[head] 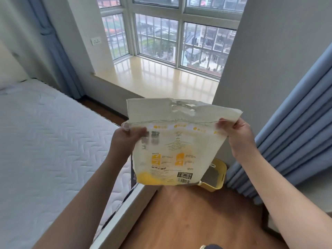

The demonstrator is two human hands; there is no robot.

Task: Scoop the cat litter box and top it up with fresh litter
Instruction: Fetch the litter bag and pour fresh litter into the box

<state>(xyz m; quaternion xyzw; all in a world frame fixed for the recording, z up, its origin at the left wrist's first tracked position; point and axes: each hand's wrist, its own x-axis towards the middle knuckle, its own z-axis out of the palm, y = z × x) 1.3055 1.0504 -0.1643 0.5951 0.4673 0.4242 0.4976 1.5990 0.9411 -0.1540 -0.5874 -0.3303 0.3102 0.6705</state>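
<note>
Both hands up: left hand (125, 139) and right hand (237, 130) pinch litter bag (172, 146) by its upper corners. Yellow litter box (218, 177) on floor behind it.

Single head-worn wide-angle view, aimed forward and down from standing height, litter bag (172, 144) framed close at centre, bay window (172, 33) seen farther beyond it, wooden floor (197, 216) below it.

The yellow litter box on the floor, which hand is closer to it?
Right. The right hand pinches the bag at its top corner, roughly above the yellow litter box. The left hand grips the bag's other side, over by the bed.
</note>
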